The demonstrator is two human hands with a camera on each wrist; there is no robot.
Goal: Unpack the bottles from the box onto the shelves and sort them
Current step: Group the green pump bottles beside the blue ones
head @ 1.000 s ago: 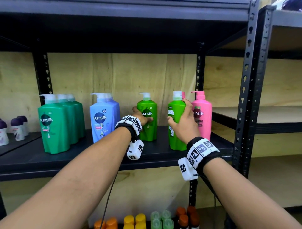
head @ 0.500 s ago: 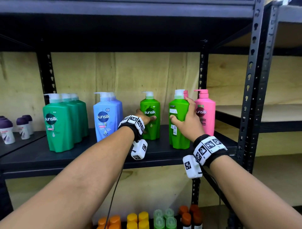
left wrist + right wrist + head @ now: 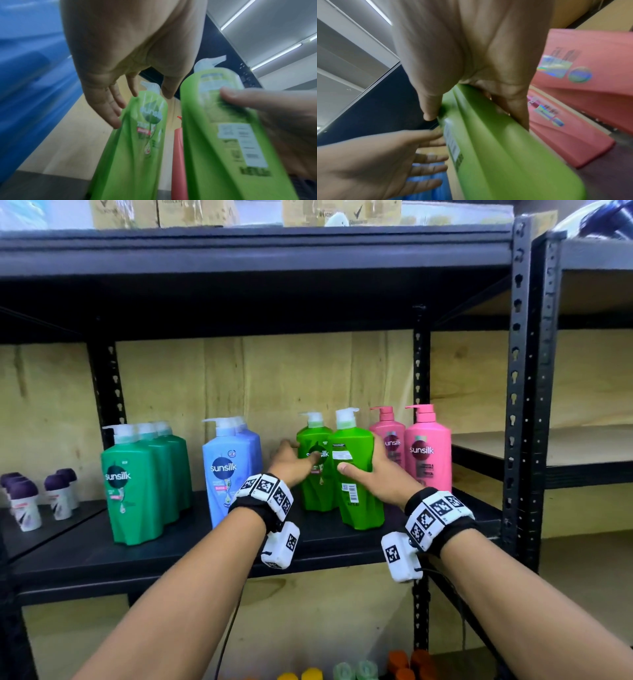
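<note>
Two light green pump bottles stand close together on the black shelf. My right hand grips the front one with its back label toward me, thumb on the label side and fingers round its right side; the right wrist view shows the same hold on this bottle. My left hand is spread with fairly straight fingers, touching the left side of the rear green bottle. In the left wrist view its fingertips rest against that bottle, beside the front bottle.
Two pink bottles stand just right of the green pair, blue ones just left, dark green ones further left. Small purple-capped bottles sit far left. A black upright post bounds the right. Coloured caps show below.
My right hand has slid the front green bottle left, away from the pink bottles and up against the rear green one. My left hand stays at the rear bottle. The head view has tilted upward.
</note>
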